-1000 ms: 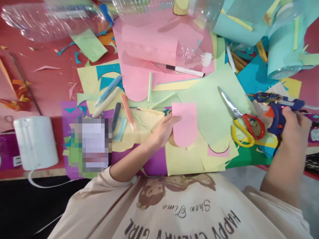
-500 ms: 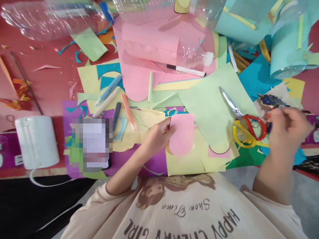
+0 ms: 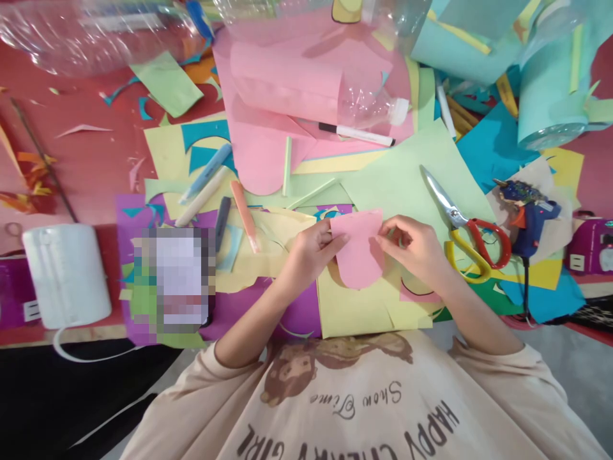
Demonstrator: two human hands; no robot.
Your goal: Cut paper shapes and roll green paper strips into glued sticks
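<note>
A small pink paper piece (image 3: 360,255) with a rounded lower end is held up over the yellow paper (image 3: 368,313). My left hand (image 3: 313,249) pinches its left edge between thumb and fingers. At its right edge, the thumb and fingertips of my right hand (image 3: 414,243) close on the paper. To the right lie scissors (image 3: 462,223) with one red and one yellow handle, on a pale green sheet (image 3: 407,185). A blue glue gun (image 3: 531,223) rests farther right on a whitish scrap.
A clear bottle wrapped in pink paper (image 3: 292,80) lies at the back, near a black-capped marker (image 3: 359,134). Several markers, among them an orange one (image 3: 244,207), lie left of centre. A phone (image 3: 182,275) and a white pouch (image 3: 67,275) are at the left.
My right hand has moved left from the glue gun to the pink piece and now grips its right edge. The piece has shifted slightly up and right, and its top edge looks tilted.
</note>
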